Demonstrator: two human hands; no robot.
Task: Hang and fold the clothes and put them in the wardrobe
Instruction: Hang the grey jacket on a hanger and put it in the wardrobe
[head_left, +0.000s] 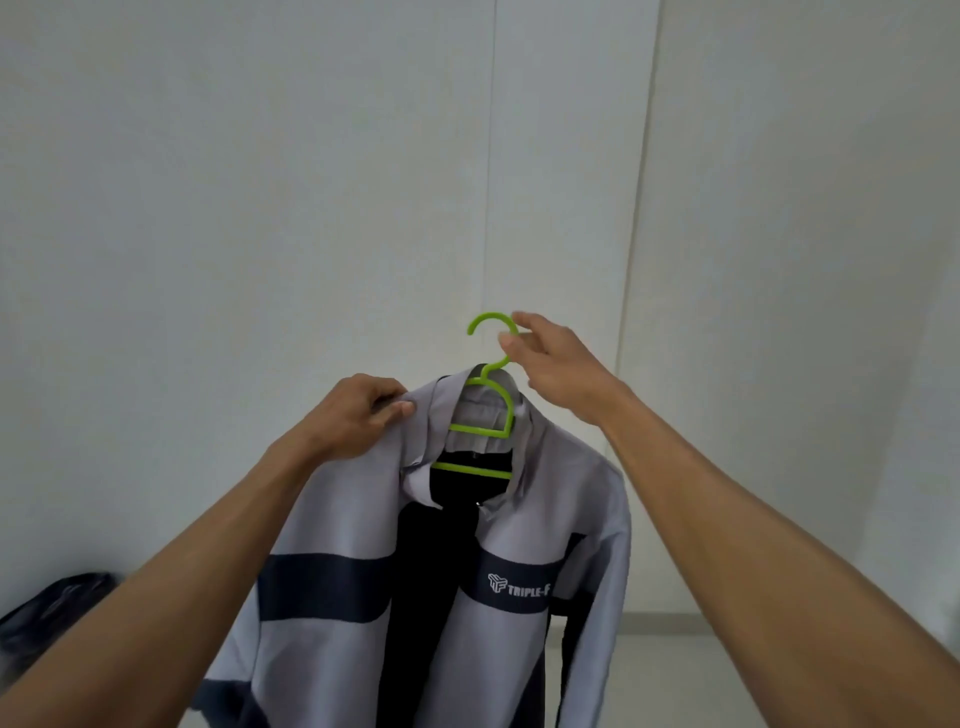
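Your right hand (550, 364) pinches the hook of the green hanger (485, 410), holding it up before a pale wall (260, 182). The grey jacket (363, 519) hangs from it, below that grip. Your left hand (358, 415) grips the shoulder fabric just left of the hanger, fingers curled. The hanger's arms are hidden inside the jacket, whose hem is cut off below. A dark heap (52, 608) lies far lower left, too blurred to identify.

The jacket (426, 571) chest band reads "TRIPLE-F" beside a logo.
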